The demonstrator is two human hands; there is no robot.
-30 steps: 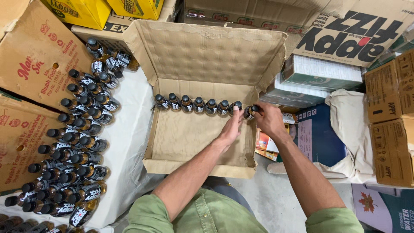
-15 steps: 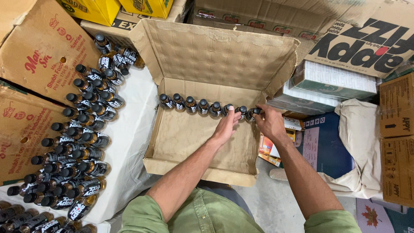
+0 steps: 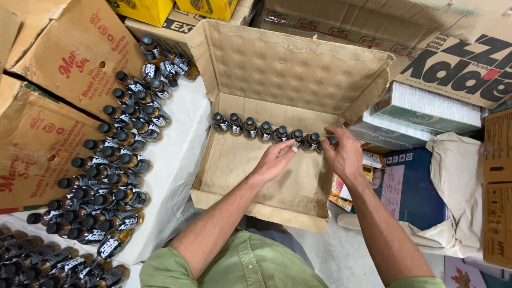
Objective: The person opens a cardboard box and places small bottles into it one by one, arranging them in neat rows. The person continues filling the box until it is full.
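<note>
An open cardboard box (image 3: 250, 165) lies in front of me. Along its far wall stands a row of small dark bottles (image 3: 265, 130) with black caps. My left hand (image 3: 274, 160) reaches into the box, and its fingertips rest against a bottle (image 3: 296, 136) near the right end of the row. My right hand (image 3: 345, 156) is at that right end, by the box's side wall. Its fingers curl around the last bottle (image 3: 331, 141), which they partly hide.
Many more of the same bottles (image 3: 114, 160) lie packed on a white cloth to the left, between brown cartons (image 3: 64, 58). Stacked cartons (image 3: 458, 64) and a white sack (image 3: 458, 181) crowd the right side. Yellow boxes (image 3: 144, 8) sit at the back.
Both hands have stayed at the right end of the row, and the end bottle now stands closer to its neighbours. My left hand has shifted slightly towards them.
</note>
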